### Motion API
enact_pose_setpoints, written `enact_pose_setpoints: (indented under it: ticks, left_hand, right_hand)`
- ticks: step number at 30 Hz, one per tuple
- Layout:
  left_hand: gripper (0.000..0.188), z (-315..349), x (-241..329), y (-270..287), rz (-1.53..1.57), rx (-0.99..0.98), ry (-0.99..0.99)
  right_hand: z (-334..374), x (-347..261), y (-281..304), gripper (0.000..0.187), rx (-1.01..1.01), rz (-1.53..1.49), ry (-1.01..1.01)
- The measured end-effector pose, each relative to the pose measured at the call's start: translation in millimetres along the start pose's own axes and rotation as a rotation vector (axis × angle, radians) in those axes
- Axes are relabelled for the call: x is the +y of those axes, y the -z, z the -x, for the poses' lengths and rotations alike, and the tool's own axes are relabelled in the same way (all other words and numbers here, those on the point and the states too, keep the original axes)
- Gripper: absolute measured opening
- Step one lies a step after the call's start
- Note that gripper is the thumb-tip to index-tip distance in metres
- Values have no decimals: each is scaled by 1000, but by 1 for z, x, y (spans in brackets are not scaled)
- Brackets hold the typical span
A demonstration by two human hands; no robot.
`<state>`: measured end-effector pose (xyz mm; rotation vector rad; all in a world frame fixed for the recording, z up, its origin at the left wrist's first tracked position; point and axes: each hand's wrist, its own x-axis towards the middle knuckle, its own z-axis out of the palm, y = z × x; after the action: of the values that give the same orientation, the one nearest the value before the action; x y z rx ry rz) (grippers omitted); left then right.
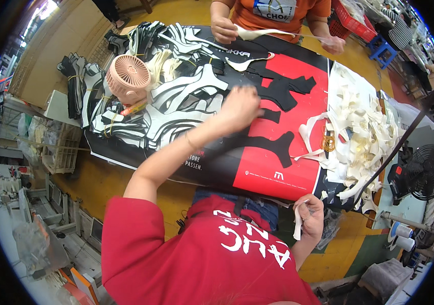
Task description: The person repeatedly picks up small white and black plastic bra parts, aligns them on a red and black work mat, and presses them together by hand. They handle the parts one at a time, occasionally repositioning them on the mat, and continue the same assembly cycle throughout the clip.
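My left hand (241, 105) is over the middle of the table with its fingers closed. What it holds, if anything, is hidden. Close beside it, the end of a black fabric piece (270, 115) shows, and a larger curved black fabric piece (278, 145) lies nearer to me. Another black cut piece (278, 94) rests just beyond the hand. At the table's near right edge, my right hand (310, 217) pinches a narrow white fabric strip (298, 221), which hangs down from the fingers.
Bundles of white and black cut pieces (181, 109) cover the table's left side, around a pink fan (128, 76). White scraps (364, 137) heap up at the right, with rubber bands (328, 142). Across the table, a co-worker's hands (224, 30) stretch a white strip. A black fan (423, 173) stands far right.
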<state>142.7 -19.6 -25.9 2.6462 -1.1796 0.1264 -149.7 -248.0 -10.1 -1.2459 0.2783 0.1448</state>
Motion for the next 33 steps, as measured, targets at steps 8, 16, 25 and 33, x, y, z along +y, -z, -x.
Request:
enact_pose_setpoints:
  ticks: [8,16,25,33]
  left_hand:
    - [13,5,16,-36,-86,113,-68]
    - [44,50,39,55,184,602,-47]
    - [73,113,145,-39,323,-29,19]
    - [71,82,109,-41,332,24,10]
  right_hand:
    - [-2,-12,0,23,17,21,60]
    - [9,-1,-4,25,81,-98,45]
    - [14,-26,-15,20,125,115,103]
    - [12,-31,-28,14,99,175,55]
